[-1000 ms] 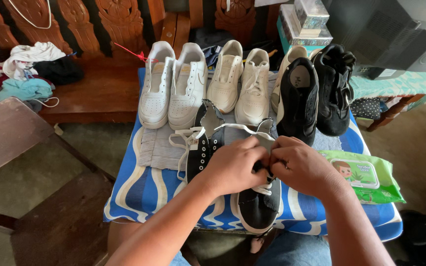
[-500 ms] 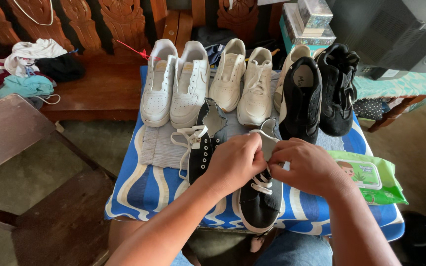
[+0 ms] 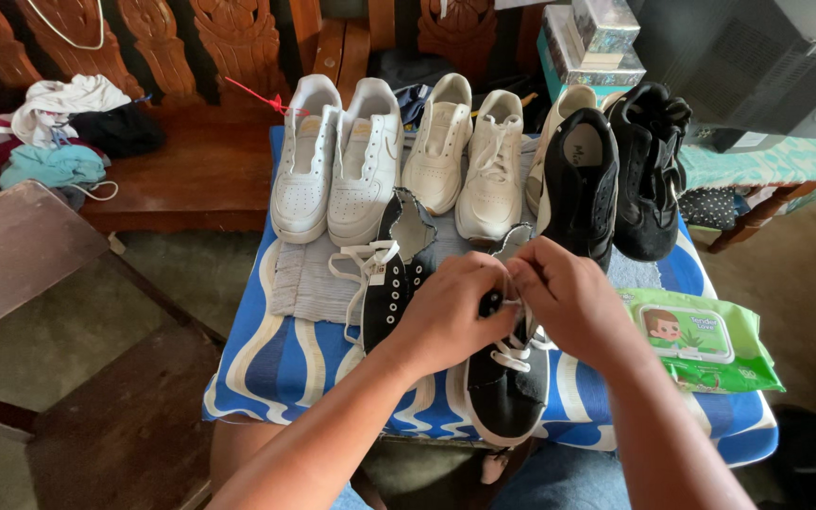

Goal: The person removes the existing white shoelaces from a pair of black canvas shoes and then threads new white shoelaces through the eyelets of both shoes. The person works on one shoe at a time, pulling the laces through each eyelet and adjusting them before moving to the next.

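Work in hand: lacing a black canvas shoe (image 3: pixel 507 392), near-centre of the blue-and-white cushion (image 3: pixel 266 364), toe pointing toward the person.
Left hand (image 3: pixel 450 316): fingers pressed together, pinching the white lace (image 3: pixel 510 355) at the eyelets, mid-shoe.
Right hand (image 3: pixel 569 302): touching the left, fingertips pinched on the same lace; exact hold partly hidden.
Done so far: lower eyelets threaded, approx. two white crossbars show just below the hands.
Left to do: upper eyelets look unlaced, tongue (image 3: pixel 512 241) standing free beyond the knuckles; judged under halfway.
Second black shoe (image 3: pixel 389 283): just left, lace loose & trailing, prob. not finished either.
Far row: white sneakers (image 3: pixel 337 161), cream pair (image 3: pixel 465 156), black pair (image 3: pixel 616 179).
Right: green wipes pack (image 3: pixel 705 340) on the cushion edge.
Far left: clothes pile (image 3: pixel 59 132) on wooden bench.
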